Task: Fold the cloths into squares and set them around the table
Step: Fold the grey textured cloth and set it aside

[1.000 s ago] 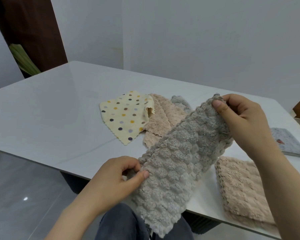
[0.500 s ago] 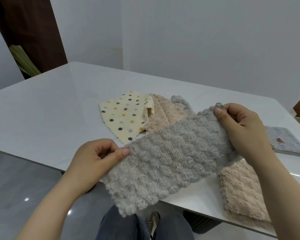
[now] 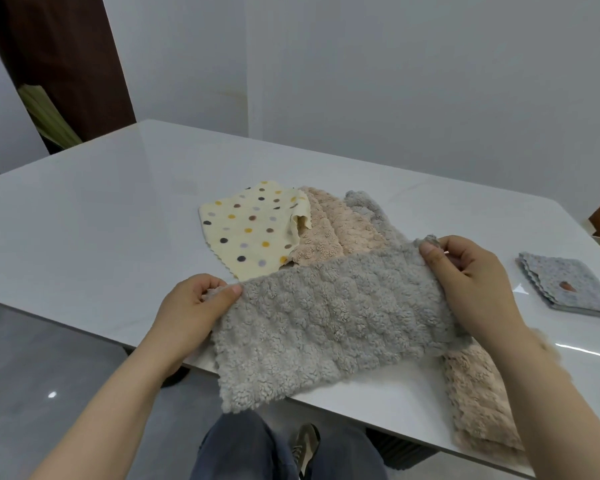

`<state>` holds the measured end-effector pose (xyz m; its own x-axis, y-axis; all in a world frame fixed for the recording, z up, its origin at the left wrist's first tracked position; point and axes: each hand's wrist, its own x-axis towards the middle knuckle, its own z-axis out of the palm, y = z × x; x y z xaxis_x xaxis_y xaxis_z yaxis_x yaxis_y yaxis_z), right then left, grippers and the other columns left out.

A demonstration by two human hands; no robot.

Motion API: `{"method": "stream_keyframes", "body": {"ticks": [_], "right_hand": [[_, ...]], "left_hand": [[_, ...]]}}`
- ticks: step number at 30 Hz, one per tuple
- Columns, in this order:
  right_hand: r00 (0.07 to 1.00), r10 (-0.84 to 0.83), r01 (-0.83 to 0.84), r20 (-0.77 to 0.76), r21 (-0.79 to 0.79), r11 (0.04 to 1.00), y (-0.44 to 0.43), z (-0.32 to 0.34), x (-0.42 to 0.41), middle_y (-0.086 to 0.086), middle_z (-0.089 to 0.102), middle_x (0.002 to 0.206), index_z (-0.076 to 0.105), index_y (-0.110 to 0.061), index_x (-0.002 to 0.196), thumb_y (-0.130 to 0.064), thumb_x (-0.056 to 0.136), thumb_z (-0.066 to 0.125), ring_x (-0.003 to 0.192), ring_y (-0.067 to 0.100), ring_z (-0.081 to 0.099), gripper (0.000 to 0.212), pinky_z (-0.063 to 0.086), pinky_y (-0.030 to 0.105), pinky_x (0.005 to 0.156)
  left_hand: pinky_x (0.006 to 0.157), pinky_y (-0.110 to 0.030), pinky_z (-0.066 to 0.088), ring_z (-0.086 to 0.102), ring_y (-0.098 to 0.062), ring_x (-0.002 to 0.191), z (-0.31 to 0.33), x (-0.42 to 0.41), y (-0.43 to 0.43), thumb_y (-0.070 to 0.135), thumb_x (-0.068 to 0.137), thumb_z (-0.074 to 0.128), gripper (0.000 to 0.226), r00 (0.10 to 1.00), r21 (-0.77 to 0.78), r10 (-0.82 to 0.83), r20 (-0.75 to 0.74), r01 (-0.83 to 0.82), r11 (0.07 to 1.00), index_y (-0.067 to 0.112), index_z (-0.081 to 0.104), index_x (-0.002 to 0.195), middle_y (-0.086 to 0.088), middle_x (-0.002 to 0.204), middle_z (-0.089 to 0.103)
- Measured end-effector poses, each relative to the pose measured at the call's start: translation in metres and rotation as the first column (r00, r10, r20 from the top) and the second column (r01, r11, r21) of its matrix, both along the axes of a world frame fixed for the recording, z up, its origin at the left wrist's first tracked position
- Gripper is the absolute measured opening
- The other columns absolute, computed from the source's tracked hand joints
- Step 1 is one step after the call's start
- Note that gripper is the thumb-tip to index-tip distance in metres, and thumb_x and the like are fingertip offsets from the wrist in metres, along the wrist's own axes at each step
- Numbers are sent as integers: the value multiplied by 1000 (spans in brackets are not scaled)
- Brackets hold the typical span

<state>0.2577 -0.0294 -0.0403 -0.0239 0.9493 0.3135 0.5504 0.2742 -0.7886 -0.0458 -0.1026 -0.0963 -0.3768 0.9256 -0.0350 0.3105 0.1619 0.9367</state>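
Both hands are on the grey fluffy cloth (image 3: 333,320), which is pulled out into a long band across the middle of the frame, right end a bit higher than the left. The left hand (image 3: 187,313) pinches the left end, thumb on top and fingers curled underneath. The right hand (image 3: 475,282) pinches the upper right corner between thumb and fingers. So the hands are well apart, one clamped on each end with the cloth strung between them. The bottom edge hangs down past the near edge of the white table (image 3: 101,220), lower centre of the frame. Can't tell if the middle of it actually touches the tabletop.

Just above the held cloth there's an unfolded pile. A cream polka-dot cloth (image 3: 246,233) is on the left, and its right edge overlaps a beige fluffy cloth (image 3: 329,230). Another grey cloth (image 3: 371,209) peeks out on the right side of that.

Lower right, a folded beige cloth (image 3: 478,403) sits at the near table edge, partly under the right end of the held cloth and the right forearm. At the far right of the frame, a folded grey-blue cloth (image 3: 568,285) with a small brown mark lies well apart from the hands.
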Motion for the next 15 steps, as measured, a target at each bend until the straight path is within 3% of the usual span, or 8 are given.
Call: {"method": "stream_keyframes", "body": {"ticks": [4,6,10,13,15], "right_hand": [[1000,15,-16,-11,-28,999,-3,2,-1,34,56,70,61,-9,78,-39,93,58,57,19,42,33,33,30,59],[1000,30,-30,-9,-52,998,-7,6,-2,25,49,59,62,-9,77,-37,92,60,53,18,36,31,29,28,55],[997,54,-61,-56,-125,990,-16,17,-2,15,45,52,63,-8,77,-31,91,61,47,16,36,27,30,27,51],[994,71,-85,-85,-177,981,-23,22,-9,-6,44,42,62,-8,80,-27,91,62,41,11,36,22,35,24,46],[991,98,-115,-95,-197,974,-29,25,-21,-9,46,40,61,-10,82,-24,90,62,37,8,39,17,38,22,43]], "left_hand": [[64,-32,47,61,-20,72,-3,9,1,35,87,63,20,997,27,53,-54,-51,998,15,64,82,-5,80,67],[70,-37,52,67,-23,76,-2,12,0,33,85,66,22,992,21,30,125,-33,999,11,68,87,-7,84,72],[77,-38,53,67,-31,81,-2,12,-1,17,84,67,23,868,-31,-4,497,22,999,-5,69,92,-24,95,71],[85,-44,51,65,-33,86,-8,14,-2,13,81,69,18,832,-25,21,555,-8,1000,-3,71,87,-29,101,68],[87,-49,47,62,-35,88,-10,16,-2,18,78,72,24,843,-16,32,537,-27,1000,-4,69,87,-33,104,64]]}}
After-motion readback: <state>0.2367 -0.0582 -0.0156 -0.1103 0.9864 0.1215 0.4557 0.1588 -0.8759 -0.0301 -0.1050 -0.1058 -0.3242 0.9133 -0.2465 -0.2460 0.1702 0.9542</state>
